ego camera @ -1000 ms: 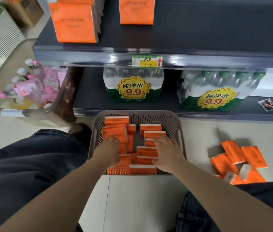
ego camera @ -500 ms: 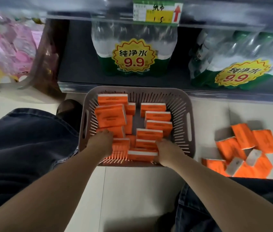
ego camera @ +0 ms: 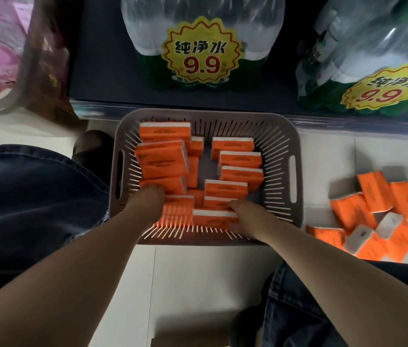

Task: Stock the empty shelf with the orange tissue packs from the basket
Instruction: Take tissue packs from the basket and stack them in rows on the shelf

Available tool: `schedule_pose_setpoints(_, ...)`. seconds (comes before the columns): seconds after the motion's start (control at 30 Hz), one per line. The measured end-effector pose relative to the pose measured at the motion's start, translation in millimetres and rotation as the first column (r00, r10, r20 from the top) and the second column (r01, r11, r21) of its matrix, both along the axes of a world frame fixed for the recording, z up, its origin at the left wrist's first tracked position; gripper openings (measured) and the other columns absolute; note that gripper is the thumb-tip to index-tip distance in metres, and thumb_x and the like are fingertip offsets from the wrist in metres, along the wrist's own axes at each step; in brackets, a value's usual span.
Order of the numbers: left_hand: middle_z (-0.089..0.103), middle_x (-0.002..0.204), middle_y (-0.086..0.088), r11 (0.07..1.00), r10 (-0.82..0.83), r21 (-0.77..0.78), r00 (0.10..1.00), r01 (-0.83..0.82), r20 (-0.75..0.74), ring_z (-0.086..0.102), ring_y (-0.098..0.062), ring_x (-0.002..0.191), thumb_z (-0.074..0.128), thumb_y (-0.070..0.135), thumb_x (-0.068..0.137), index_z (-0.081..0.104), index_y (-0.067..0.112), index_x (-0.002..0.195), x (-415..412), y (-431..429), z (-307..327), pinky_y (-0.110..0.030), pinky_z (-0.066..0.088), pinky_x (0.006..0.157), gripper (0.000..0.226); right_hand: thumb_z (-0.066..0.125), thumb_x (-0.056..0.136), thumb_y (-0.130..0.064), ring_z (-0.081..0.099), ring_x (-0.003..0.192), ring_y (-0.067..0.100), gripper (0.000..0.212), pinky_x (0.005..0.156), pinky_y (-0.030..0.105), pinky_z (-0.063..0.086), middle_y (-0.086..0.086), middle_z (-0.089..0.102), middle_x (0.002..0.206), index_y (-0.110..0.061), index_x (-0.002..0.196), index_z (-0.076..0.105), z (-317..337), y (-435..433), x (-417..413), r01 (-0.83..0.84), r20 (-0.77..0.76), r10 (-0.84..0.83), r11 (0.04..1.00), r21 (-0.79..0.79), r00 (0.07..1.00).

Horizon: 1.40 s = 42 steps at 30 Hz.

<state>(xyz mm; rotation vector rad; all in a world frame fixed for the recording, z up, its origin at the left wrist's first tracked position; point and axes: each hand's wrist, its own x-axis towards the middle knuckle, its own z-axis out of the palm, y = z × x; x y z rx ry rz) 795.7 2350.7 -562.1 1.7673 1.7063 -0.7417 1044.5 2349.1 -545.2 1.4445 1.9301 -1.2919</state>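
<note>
Right hand (ego camera: 246, 216) of mine grips an orange tissue pack (ego camera: 213, 217) at the basket's (ego camera: 208, 112) near edge; left hand (ego camera: 147, 200), grasp indiscernible. Lifting could topple the leaning packs (ego camera: 161, 159) beside it.

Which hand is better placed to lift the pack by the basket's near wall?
Likely right. The right hand grips the right end of that near pack in the basket; the left hand sits over the left packs, its grip hidden.

Basket (ego camera: 295, 146) open on top; water packs (ego camera: 203, 33) (2, price-tagged) block shelf (ego camera: 97, 71) behind.
</note>
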Motion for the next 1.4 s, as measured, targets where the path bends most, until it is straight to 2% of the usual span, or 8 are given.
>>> schedule_pose_setpoints(0.23,0.056,0.126,-0.015,1.000,0.002,-0.014,1.000,-0.002,0.013,0.056,-0.032,0.116,0.050,0.012,0.092,0.054,0.008,0.117,-3.4,2.7,1.9,-0.045,0.048,0.097,0.026,0.069,0.079,-0.048,0.048,0.081,-0.012,0.023,0.071,0.008,0.035,-0.033,0.050,0.088,-0.046,0.088,0.048,0.9,1.5,4.8,0.347,-0.165,-0.362,0.931,-0.113,0.918)
schedule_pose_setpoints(0.47,0.060,0.120,-0.011,1.000,0.025,0.014,0.995,-0.027,0.094,0.058,-0.027,0.109,0.051,0.018,0.091,0.059,0.011,0.111,-7.8,4.1,12.4,-0.040,0.050,0.092,0.023,0.058,0.091,-0.037,0.058,0.114,0.015,0.030,0.092,0.026,0.042,-0.003,0.062,0.123,-0.022,0.117,0.058,-5.3,5.6,14.4,0.379,-0.143,-0.392,0.919,-0.112,0.909)
schedule_pose_setpoints(0.6,0.062,0.118,-0.010,0.999,0.035,0.002,0.988,-0.036,0.152,0.061,-0.025,0.106,0.053,0.018,0.089,0.059,0.012,0.116,-8.3,3.8,23.1,-0.038,0.052,0.091,0.028,0.049,0.096,-0.038,0.054,0.123,0.019,0.039,0.103,0.034,0.041,0.001,0.058,0.132,-0.020,0.130,0.053,8.3,13.8,14.7,0.398,-0.164,-0.402,0.915,-0.062,0.901)
schedule_pose_setpoints(0.9,0.063,0.114,-0.008,0.961,0.273,-0.030,0.917,-0.276,0.291,0.061,-0.024,0.104,0.061,0.024,0.089,0.055,0.012,0.121,-2.1,6.8,62.2,-0.034,0.051,0.090,0.034,0.040,0.096,-0.047,0.056,0.118,0.022,0.041,0.089,0.027,0.039,0.003,0.060,0.127,-0.021,0.125,0.052,49.4,25.2,19.7,0.428,-0.169,-0.419,0.903,0.024,0.892)
schedule_pose_setpoints(1.0,0.062,0.112,0.001,0.940,0.328,-0.041,0.869,-0.338,0.370,0.059,-0.021,0.107,0.060,0.030,0.090,0.056,0.021,0.121,-1.9,9.2,82.5,-0.032,0.047,0.092,0.032,0.038,0.096,-0.050,0.062,0.108,0.022,0.040,0.086,0.027,0.044,0.004,0.066,0.114,-0.018,0.108,0.059,68.6,27.8,22.0,0.451,-0.188,-0.435,0.892,0.046,0.881)
schedule_pose_setpoints(1.2,0.067,0.116,-0.008,0.910,0.366,0.036,0.843,-0.412,0.394,0.063,-0.023,0.103,0.061,0.026,0.090,0.060,0.016,0.125,-1.3,29.0,129.3,-0.035,0.051,0.090,0.037,0.039,0.096,-0.051,0.063,0.103,0.020,0.044,0.094,0.032,0.046,0.003,0.069,0.107,-0.017,0.103,0.065,113.6,36.8,25.1,0.529,-0.274,-0.501,0.847,0.038,0.821)
schedule_pose_setpoints(1.3,0.069,0.112,-0.008,0.878,0.400,0.047,0.782,-0.477,0.478,0.065,-0.022,0.099,0.061,0.023,0.090,0.062,0.014,0.121,-0.6,35.9,152.7,-0.030,0.051,0.082,0.033,0.041,0.096,-0.050,0.064,0.099,0.021,0.039,0.093,0.035,0.047,0.005,0.070,0.102,-0.018,0.093,0.064,136.1,41.4,22.3,0.569,-0.314,-0.536,0.822,0.015,0.784)
schedule_pose_setpoints(1.4,0.067,0.119,-0.007,0.830,0.427,0.045,0.686,-0.556,0.589,0.064,-0.022,0.103,0.066,0.021,0.088,0.058,0.013,0.125,0.5,38.8,173.4,-0.034,0.051,0.089,0.039,0.043,0.096,-0.048,0.065,0.094,0.025,0.041,0.092,0.037,0.050,0.009,0.069,0.096,-0.013,0.089,0.063,157.1,44.8,19.0,0.591,-0.369,-0.554,0.807,-0.015,0.747)
